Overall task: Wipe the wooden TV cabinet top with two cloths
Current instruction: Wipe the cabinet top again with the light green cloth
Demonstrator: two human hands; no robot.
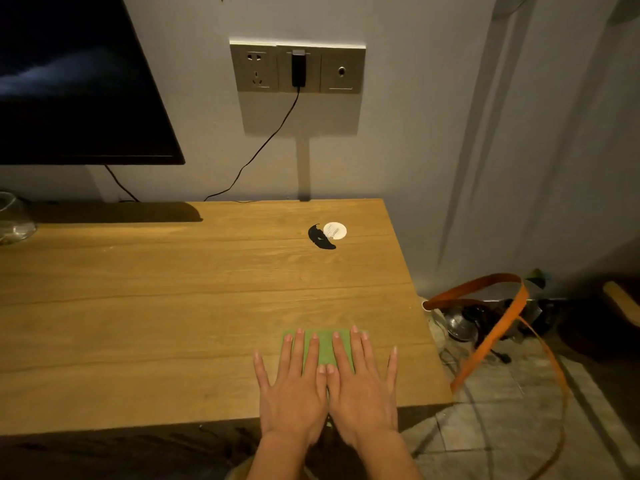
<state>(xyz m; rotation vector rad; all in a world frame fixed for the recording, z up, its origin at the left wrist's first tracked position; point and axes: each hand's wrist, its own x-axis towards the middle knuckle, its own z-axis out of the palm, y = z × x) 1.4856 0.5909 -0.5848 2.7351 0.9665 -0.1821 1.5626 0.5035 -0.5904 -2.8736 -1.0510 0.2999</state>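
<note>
Green cloth [325, 346]: flat on wooden TV cabinet top [173, 299], near its front right corner. Left hand [294, 386] and right hand [363, 382]: fingers spread, palms pressing it down, gripping nothing, likely for wiping pressure. Only one cloth visible.

A home room; wall-mounted TV [76, 77] above wooden cabinet [173, 289]; wall sockets [298, 67].

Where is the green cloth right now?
In the head view, the green cloth lies flat on the wooden cabinet top, near its front right corner, pressed under the left hand and right hand.
</note>
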